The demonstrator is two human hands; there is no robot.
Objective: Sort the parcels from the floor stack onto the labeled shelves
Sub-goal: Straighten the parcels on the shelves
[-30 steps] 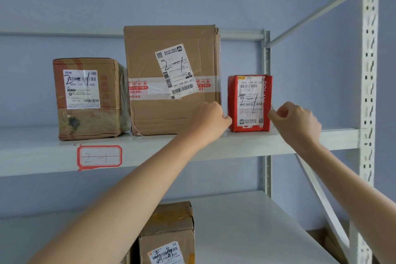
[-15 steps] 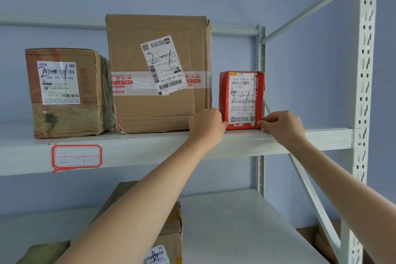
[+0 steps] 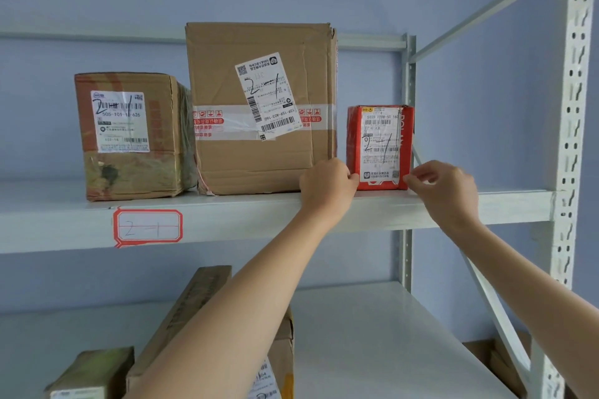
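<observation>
A small red parcel point(image 3: 380, 146) marked "2-1" stands upright on the upper shelf point(image 3: 291, 214), right of a tall brown box point(image 3: 259, 107). My left hand point(image 3: 327, 188) has curled fingers at the red parcel's lower left corner, fingertips touching it. My right hand point(image 3: 444, 188) pinches its lower right corner with fingers and thumb. Another brown box point(image 3: 129, 136) marked "2-1" sits at the left. A red-framed "2-1" tag point(image 3: 147, 227) is stuck on the shelf's front edge.
The lower shelf point(image 3: 372, 334) holds several brown parcels at the left point(image 3: 201, 317), partly behind my left arm. A perforated white upright point(image 3: 573, 172) and diagonal braces stand at the right. More cardboard lies on the floor at bottom right point(image 3: 496, 363).
Both hands dropped from beside the red parcel's middle to its bottom corners. The parcel now sits a little closer to the tall brown box.
</observation>
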